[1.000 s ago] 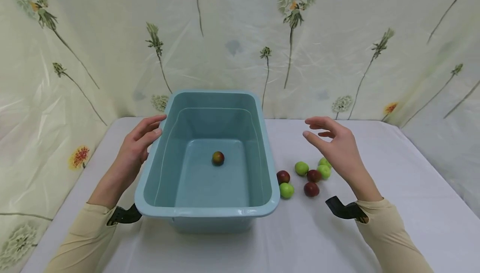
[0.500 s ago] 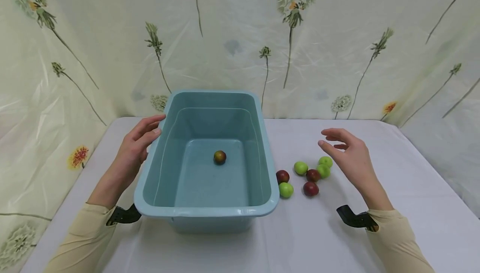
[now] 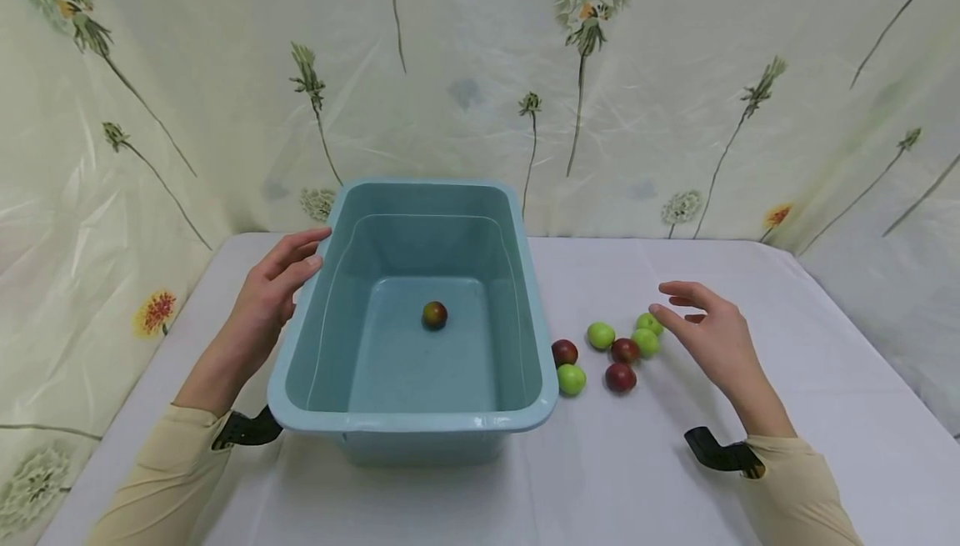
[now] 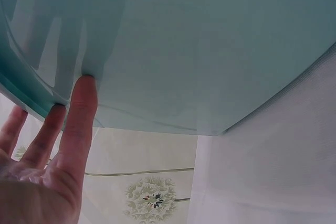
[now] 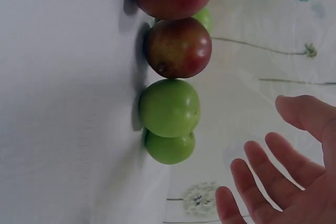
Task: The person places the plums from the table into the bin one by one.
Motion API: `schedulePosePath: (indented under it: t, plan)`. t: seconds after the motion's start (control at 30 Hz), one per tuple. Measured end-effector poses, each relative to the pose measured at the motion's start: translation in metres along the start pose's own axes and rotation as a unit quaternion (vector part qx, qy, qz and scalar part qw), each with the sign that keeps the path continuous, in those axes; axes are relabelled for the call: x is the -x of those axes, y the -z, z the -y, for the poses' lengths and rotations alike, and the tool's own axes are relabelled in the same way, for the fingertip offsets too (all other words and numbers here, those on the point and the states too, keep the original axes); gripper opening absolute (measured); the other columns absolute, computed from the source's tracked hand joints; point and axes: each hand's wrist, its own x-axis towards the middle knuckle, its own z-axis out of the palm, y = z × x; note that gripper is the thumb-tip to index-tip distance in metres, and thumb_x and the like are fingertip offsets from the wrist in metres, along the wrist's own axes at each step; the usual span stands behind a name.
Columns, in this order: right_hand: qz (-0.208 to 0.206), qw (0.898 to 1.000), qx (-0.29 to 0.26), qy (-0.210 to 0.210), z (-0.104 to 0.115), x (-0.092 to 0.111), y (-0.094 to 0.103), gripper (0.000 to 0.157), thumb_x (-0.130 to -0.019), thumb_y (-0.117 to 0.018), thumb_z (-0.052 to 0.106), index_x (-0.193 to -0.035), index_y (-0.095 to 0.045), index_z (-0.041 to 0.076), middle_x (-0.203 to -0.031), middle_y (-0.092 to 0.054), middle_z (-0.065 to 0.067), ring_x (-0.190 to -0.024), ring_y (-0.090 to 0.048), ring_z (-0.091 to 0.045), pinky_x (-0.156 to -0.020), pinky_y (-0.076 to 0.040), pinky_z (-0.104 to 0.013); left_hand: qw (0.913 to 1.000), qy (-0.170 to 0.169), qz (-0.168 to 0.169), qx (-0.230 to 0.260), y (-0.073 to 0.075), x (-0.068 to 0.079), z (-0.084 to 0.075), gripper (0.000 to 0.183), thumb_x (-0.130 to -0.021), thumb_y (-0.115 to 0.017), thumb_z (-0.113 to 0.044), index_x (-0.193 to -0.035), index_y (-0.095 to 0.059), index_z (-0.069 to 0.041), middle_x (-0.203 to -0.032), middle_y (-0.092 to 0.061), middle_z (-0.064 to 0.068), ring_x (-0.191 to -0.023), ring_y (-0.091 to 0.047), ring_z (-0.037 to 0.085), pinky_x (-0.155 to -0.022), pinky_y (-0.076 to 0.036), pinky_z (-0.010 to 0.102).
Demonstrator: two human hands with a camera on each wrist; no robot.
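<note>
A blue plastic tub (image 3: 420,423) stands on the table, with one reddish-green plum (image 3: 434,315) on its floor. My left hand (image 3: 262,300) rests against the tub's left side, its fingertips (image 4: 84,90) touching the outer wall under the rim. Right of the tub lie several fruits: dark red plums, among them a front one (image 3: 620,378), and green plums, one of which (image 3: 571,379) sits against the tub's side. My right hand (image 3: 720,338) hovers just right of the rear green plums (image 5: 169,108), fingers spread and holding nothing.
A white cloth (image 3: 600,479) covers the table. Behind and beside it hangs a pale plastic sheet (image 3: 450,46) printed with dandelions. Black straps with mounts (image 3: 722,453) sit on both wrists.
My right hand has moved right and down towards the table, away from the tub. The plum inside the tub rolled slightly right, then back left. My left hand stays in place.
</note>
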Motion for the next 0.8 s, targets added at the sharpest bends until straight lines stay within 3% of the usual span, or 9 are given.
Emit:
schedulePosePath:
  t: [0.1,0.33,0.43,0.6,0.8]
  plan:
    - [0.004,1.000,0.003,-0.002,-0.007,0.000,-0.002,0.051,-0.097,-0.061,0.042,-0.132,-0.057,0.005,-0.128,-0.059,-0.019,-0.117,-0.053,-0.036,-0.085,-0.044,-0.028,1.0000,0.002,-0.001,-0.004,0.000,-0.001,0.000,0.043,-0.103,-0.049,-0.037,-0.144,-0.047,-0.025,-0.143,-0.043,0.007,-0.114,-0.054,0.023,-0.081,-0.053,0.033]
    - [0.021,1.000,-0.010,-0.012,-0.023,-0.003,-0.010,0.048,-0.097,-0.062,0.034,-0.131,-0.057,-0.001,-0.127,-0.058,-0.025,-0.116,-0.052,-0.042,-0.088,-0.045,-0.052,1.0000,0.001,0.000,-0.003,-0.001,0.000,-0.001,0.042,-0.103,-0.050,-0.036,-0.144,-0.047,-0.024,-0.142,-0.044,0.008,-0.112,-0.055,0.023,-0.078,-0.054,0.032]
    - [0.041,0.999,-0.003,-0.022,-0.028,-0.006,-0.012,0.048,-0.097,-0.063,0.031,-0.132,-0.056,-0.002,-0.128,-0.056,-0.027,-0.118,-0.051,-0.044,-0.090,-0.043,-0.057,1.0000,0.002,0.000,-0.002,-0.001,0.000,-0.001,0.042,-0.103,-0.049,-0.035,-0.144,-0.047,-0.024,-0.142,-0.043,0.008,-0.112,-0.055,0.023,-0.077,-0.054,0.031]
    - [0.077,0.996,-0.001,-0.043,-0.034,-0.009,-0.015,0.051,-0.097,-0.062,0.030,-0.135,-0.052,-0.003,-0.131,-0.054,-0.029,-0.121,-0.047,-0.045,-0.094,-0.039,-0.060,1.0000,0.003,0.004,0.002,0.000,0.000,-0.001,0.042,-0.104,-0.049,-0.035,-0.144,-0.047,-0.024,-0.144,-0.042,0.008,-0.113,-0.055,0.022,-0.075,-0.054,0.031]
    - [0.106,0.993,-0.004,-0.040,-0.038,-0.012,-0.017,0.054,-0.095,-0.066,0.029,-0.136,-0.052,-0.003,-0.129,-0.055,-0.029,-0.119,-0.049,-0.044,-0.091,-0.043,-0.054,1.0000,-0.002,0.003,-0.002,0.000,0.000,0.000,0.043,-0.103,-0.050,-0.035,-0.144,-0.048,-0.024,-0.143,-0.043,0.008,-0.110,-0.057,0.020,-0.074,-0.054,0.030]
